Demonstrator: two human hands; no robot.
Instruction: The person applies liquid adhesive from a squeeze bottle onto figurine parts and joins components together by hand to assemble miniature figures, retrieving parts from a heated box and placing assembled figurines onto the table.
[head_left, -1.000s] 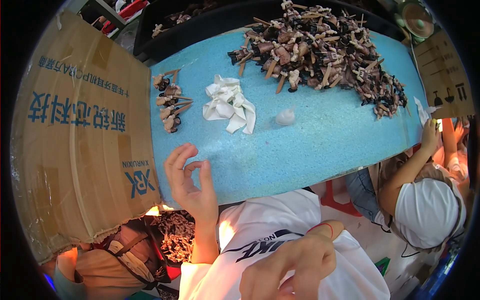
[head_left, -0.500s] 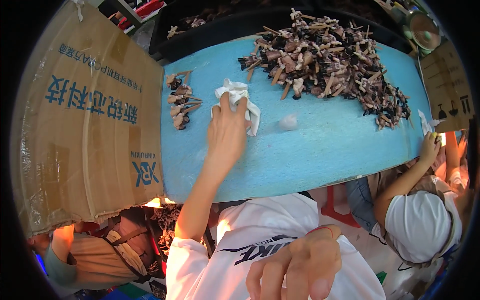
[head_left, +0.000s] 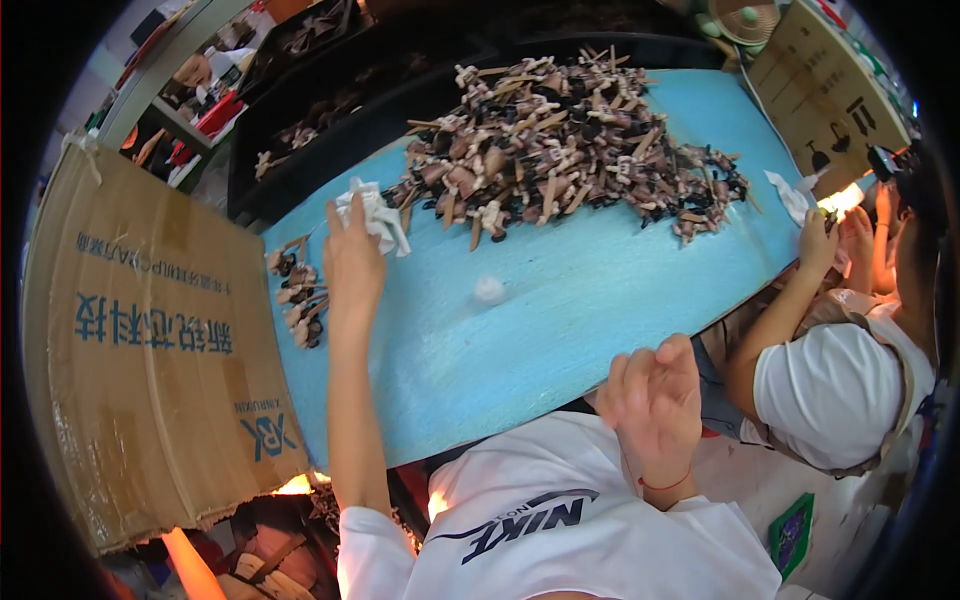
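Observation:
My left hand [head_left: 355, 265] reaches over the blue tabletop [head_left: 425, 360], its fingers closed on a crumpled white tissue [head_left: 382, 215]. The tissue lies close to the left edge of a heap of small painted figures [head_left: 540, 150] with flat wooden sticks. Left of my forearm, several similar figures [head_left: 300, 295] sit in a short row. A small white fluffy ball [head_left: 488, 291] rests on the tabletop between my hands. My right hand [head_left: 652, 400] is raised at the near table edge, fingers loosely bent and apart, with nothing visible in it.
A large cardboard box [head_left: 150, 350] borders the table on the left. Black trays [head_left: 330, 125] stand behind it. At the far right are another carton [head_left: 815, 95], a white tissue [head_left: 790, 197] and a co-worker's hand [head_left: 818, 240].
My left hand and the tissue have moved away from me, toward the table's far side. My right hand has risen from my lap to the near table edge. The view has turned.

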